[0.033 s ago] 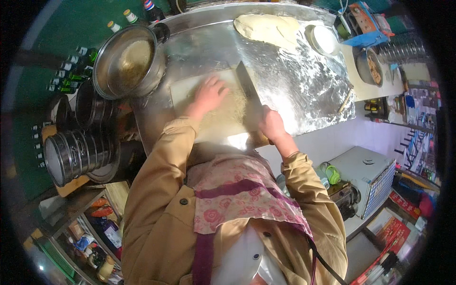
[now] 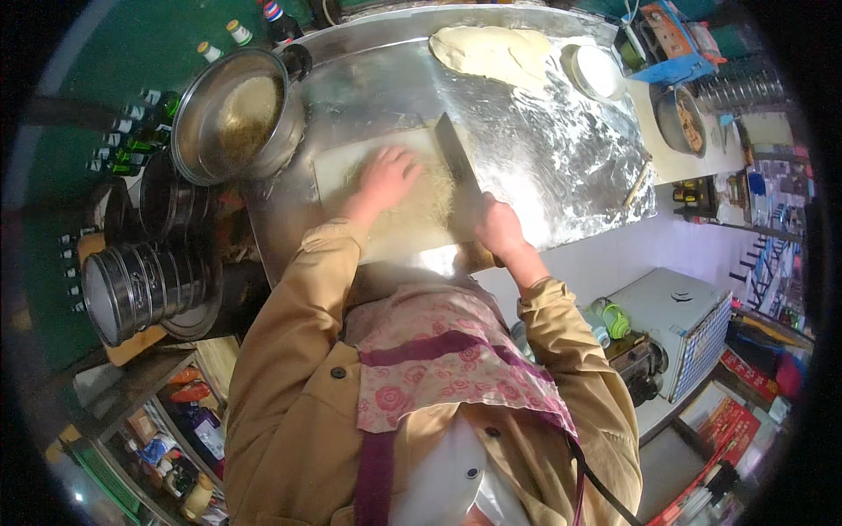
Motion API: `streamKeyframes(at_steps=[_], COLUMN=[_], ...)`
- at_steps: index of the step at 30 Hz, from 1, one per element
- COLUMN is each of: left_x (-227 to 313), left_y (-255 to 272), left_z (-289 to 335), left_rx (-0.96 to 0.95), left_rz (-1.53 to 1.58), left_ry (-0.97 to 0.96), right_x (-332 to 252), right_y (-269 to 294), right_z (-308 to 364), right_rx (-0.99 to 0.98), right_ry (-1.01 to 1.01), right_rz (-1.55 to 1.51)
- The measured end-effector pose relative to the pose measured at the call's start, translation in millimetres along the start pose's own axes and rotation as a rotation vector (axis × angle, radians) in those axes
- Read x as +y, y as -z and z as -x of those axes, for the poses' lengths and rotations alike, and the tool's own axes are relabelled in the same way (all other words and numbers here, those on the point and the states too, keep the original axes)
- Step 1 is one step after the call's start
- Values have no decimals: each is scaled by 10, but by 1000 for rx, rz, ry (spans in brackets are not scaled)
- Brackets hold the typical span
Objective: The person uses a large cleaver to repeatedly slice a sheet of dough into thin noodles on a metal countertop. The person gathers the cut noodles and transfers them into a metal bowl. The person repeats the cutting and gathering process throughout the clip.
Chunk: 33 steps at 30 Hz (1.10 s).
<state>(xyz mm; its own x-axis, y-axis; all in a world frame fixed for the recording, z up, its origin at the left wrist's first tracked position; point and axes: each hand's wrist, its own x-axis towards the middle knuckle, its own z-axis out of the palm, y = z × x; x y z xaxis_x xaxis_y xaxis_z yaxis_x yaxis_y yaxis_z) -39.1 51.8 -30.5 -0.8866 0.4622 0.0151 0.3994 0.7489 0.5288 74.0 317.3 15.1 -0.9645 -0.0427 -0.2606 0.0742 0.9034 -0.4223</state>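
Observation:
On a white cutting board [image 2: 331,167] lies a spread of fine pale shreds [image 2: 436,195], too blurred to tell what they are. My left hand [image 2: 392,178] rests on the board at the left of the shreds, palm down, with its fingers lying over them. A cleaver [image 2: 457,156] stands on edge along the board's right side, its broad dark blade apart from my left fingers. Wrapped round its handle at the near end is my right hand [image 2: 501,226].
The metal worktop [image 2: 368,83] carries a large steel basin [image 2: 189,131] at left, a flat sheet of dough [image 2: 491,53] at the back, a white bowl [image 2: 599,72] and a stick [image 2: 638,182]. Scattered flour [image 2: 588,158] covers its right half. Stacked steel pots [image 2: 145,285] stand at far left.

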Motion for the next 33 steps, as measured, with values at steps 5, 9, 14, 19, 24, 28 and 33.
streamKeyframes(at_steps=[5,9,14,19,24,28,33], left_x=[101,216,357,328,318,251,-38], left_y=[-38,-73,-56,-133,-176,-124,281], left_z=[192,226,194,219,217,217,139], left_rx=[28,44,-34,8,-61,-56,104], left_rz=[11,-74,-124,-133,-194,-125,-19], left_ry=[29,105,113,90,119,98,-33], right_x=[-289,-670,-1026,-1193,-1001,-653,-847], right_y=[286,570,569,655,102,-326,249], right_z=[-43,123,78,60,100,-25,-55], right_rx=[-31,-48,-71,-151,183,41,-73], right_ry=[-22,-4,62,127,279,64,-14], right_rz=[-47,-87,-40,20,95,-28,17])
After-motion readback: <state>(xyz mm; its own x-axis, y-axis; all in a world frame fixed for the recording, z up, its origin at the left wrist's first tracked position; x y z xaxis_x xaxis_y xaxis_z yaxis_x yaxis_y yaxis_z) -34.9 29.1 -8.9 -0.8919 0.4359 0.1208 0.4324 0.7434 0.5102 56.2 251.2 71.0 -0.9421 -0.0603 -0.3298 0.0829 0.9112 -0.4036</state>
